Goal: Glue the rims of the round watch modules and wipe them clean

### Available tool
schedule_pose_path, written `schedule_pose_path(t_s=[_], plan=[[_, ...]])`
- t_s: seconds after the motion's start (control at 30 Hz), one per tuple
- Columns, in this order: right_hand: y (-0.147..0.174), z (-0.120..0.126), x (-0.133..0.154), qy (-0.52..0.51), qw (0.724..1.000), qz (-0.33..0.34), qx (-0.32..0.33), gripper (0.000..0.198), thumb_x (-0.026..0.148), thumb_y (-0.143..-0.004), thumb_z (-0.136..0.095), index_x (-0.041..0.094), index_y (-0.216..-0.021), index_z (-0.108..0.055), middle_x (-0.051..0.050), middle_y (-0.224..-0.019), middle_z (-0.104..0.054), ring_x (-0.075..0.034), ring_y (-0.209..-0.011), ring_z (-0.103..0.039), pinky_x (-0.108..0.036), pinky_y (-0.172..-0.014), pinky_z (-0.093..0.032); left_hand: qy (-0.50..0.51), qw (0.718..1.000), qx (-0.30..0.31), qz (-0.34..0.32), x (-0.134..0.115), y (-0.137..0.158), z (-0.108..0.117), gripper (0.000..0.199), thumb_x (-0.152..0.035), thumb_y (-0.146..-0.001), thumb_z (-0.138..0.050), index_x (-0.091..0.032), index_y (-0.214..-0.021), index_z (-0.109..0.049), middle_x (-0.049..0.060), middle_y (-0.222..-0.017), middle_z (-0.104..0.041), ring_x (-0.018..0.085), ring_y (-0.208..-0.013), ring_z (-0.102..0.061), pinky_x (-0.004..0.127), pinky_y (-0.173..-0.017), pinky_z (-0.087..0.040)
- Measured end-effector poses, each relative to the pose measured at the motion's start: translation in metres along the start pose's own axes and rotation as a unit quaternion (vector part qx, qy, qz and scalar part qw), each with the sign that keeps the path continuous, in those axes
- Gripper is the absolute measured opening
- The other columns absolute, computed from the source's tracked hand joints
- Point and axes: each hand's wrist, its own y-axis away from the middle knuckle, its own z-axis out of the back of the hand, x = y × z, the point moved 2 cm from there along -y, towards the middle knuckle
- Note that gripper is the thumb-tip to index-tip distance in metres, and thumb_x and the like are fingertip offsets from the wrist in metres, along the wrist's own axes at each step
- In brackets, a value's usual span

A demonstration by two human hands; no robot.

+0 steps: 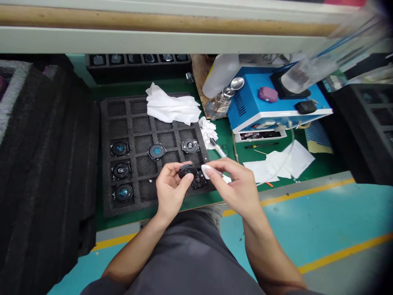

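Observation:
My left hand [169, 189] pinches a small round black part [187, 170] between thumb and fingers, just above the near right corner of a black foam tray [106, 196]. My right hand [238, 186] holds a small white wipe [206, 171] against that part. The tray's square cells hold several round black parts with blue centres, such as one [123, 191] at the near left and one [156, 150] in the middle. Another part [199, 180] lies in the cell right under my hands.
A crumpled white cloth [172, 107] lies on the tray's far right corner. A blue box unit [270, 102] stands at the right with a glass bottle [219, 104] beside it. Stacked black foam [39, 164] fills the left. White papers [282, 162] lie on the green mat.

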Motion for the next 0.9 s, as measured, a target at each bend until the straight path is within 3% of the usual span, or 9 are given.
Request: schedule_pose_path(t_s=[0.1,0.27,0.43,0.6,0.7,0.9], plan=[[-0.001,0.004,0.003,-0.002,1.0,0.018,-0.012,0.007,0.025,-0.095,-0.067,0.022,-0.096,-0.074,0.0,-0.09,-0.074,-0.013,-0.079,-0.064,-0.029,-0.074,-0.051,0.012,1.0,-0.001,-0.003,0.001,0.0,0.003,0.026,-0.02,-0.078,-0.085,-0.02,-0.096,-0.068,0.0,-0.088,-0.073,0.011,-0.081,-0.071,0.02,-0.077,-0.056],[0.003,-0.003,0.013,-0.006,0.999,0.043,-0.001,0.008,0.022,-0.096,-0.066,0.023,-0.1,-0.072,-0.001,-0.093,-0.074,-0.013,-0.082,-0.065,-0.029,-0.075,-0.051,-0.036,0.999,0.024,-0.005,-0.002,0.001,0.003,0.033,-0.022,-0.081,-0.083,-0.021,-0.113,-0.074,0.005,-0.106,-0.077,0.015,-0.095,-0.072,0.025,-0.088,-0.057],[0.002,-0.018,0.017,0.023,0.995,0.096,-0.006,0.008,0.02,-0.097,-0.063,0.02,-0.097,-0.071,-0.004,-0.091,-0.073,-0.016,-0.085,-0.067,-0.029,-0.077,-0.053,-0.111,0.993,0.017,-0.044,-0.004,0.003,0.0,0.016,-0.017,-0.078,-0.082,-0.02,-0.094,-0.078,0.003,-0.086,-0.077,0.013,-0.081,-0.071,0.022,-0.078,-0.056],[-0.001,-0.007,-0.002,0.079,0.995,0.044,-0.039,0.01,0.023,-0.097,-0.064,0.021,-0.09,-0.072,-0.003,-0.088,-0.074,-0.017,-0.082,-0.068,-0.031,-0.076,-0.052,-0.094,0.992,-0.006,-0.086,-0.005,0.004,-0.003,0.017,-0.012,-0.074,-0.083,-0.019,-0.086,-0.073,0.003,-0.087,-0.078,0.014,-0.083,-0.074,0.025,-0.08,-0.059],[0.005,-0.001,0.001,0.031,0.997,0.013,-0.076,0.008,0.024,-0.096,-0.065,0.022,-0.091,-0.071,-0.002,-0.087,-0.073,-0.016,-0.079,-0.066,-0.031,-0.073,-0.052,-0.08,0.992,-0.007,-0.101,-0.005,0.003,-0.005,0.019,-0.012,-0.074,-0.083,-0.018,-0.084,-0.069,0.004,-0.089,-0.078,0.016,-0.087,-0.076,0.028,-0.082,-0.061],[0.016,-0.036,0.025,-0.006,0.994,0.088,-0.07,0.012,0.021,-0.098,-0.059,0.024,-0.095,-0.07,-0.005,-0.091,-0.074,-0.019,-0.086,-0.069,-0.035,-0.077,-0.056,-0.097,0.987,-0.03,-0.122,-0.001,0.006,-0.008,0.021,-0.025,-0.079,-0.084,-0.018,-0.079,-0.065,0.004,-0.084,-0.075,0.015,-0.079,-0.074,0.026,-0.072,-0.062]])
